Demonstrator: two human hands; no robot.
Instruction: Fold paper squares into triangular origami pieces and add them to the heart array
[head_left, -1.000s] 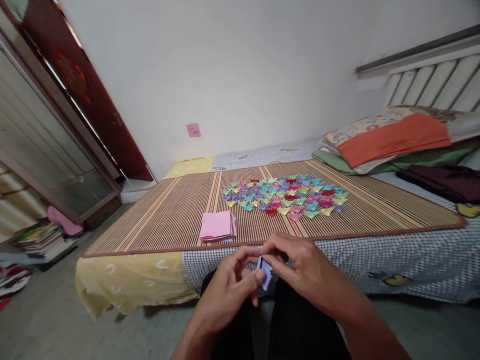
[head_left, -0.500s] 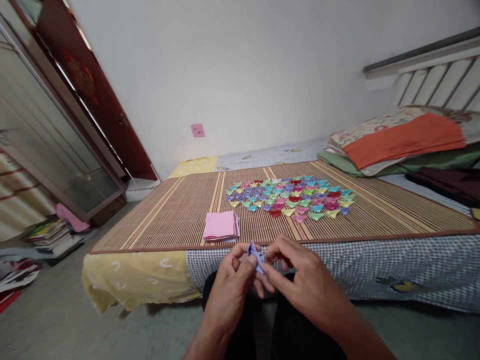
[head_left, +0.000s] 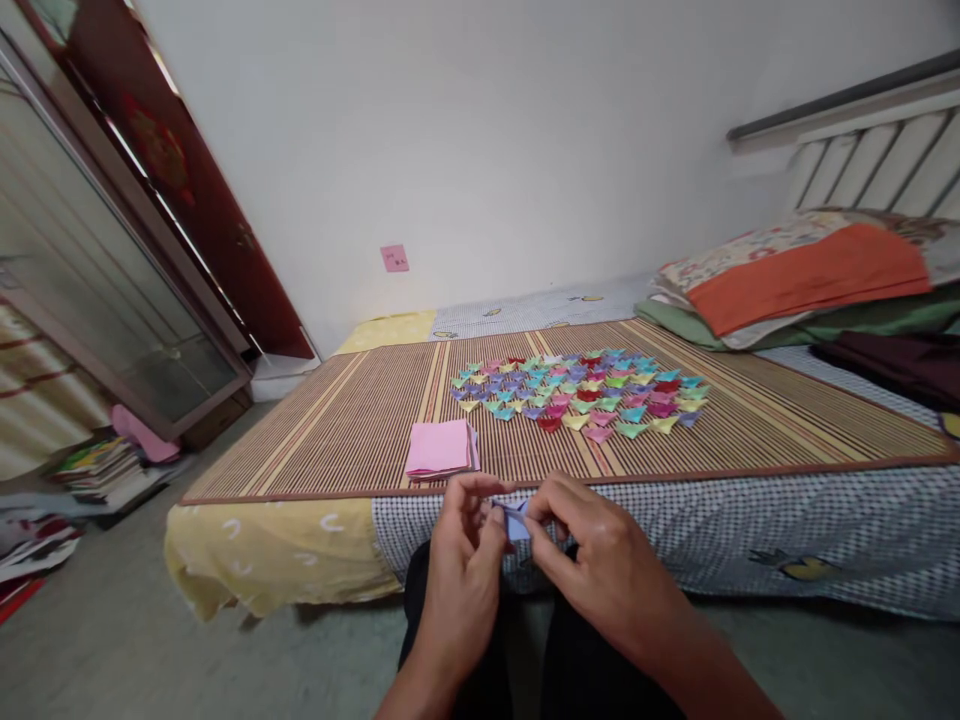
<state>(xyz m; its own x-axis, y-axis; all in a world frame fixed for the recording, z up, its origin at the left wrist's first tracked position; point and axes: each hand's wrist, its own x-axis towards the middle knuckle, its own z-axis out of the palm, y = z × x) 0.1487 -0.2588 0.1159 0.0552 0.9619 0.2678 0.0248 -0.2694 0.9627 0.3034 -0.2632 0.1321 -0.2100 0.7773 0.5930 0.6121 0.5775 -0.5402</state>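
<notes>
Between my two hands is a small piece of folded blue-purple paper (head_left: pixel 516 524), held just in front of the bed's edge. My left hand (head_left: pixel 471 545) pinches its left end with thumb and fingers. At the right end, my right hand (head_left: pixel 589 535) grips it between thumb and index finger. The fingertips cover part of the paper. Beyond my hands, a stack of square pink paper (head_left: pixel 439 448) lies on the striped mat. Many small folded paper boats (head_left: pixel 577 392) in mixed colours stand in rows farther back to the right.
The striped bamboo mat (head_left: pixel 337 420) covers the bed, whose checked and yellow cloth (head_left: pixel 277 550) hangs over the front. Folded bedding (head_left: pixel 810 275) is piled at the right. A pink note (head_left: pixel 394 258) is on the wall. Books (head_left: pixel 97 468) are stacked at the left.
The blue-purple paper has turned from an upright, pointed shape to a flatter, wider one. My left fingers have closed in around its left end, and my right hand has shifted slightly.
</notes>
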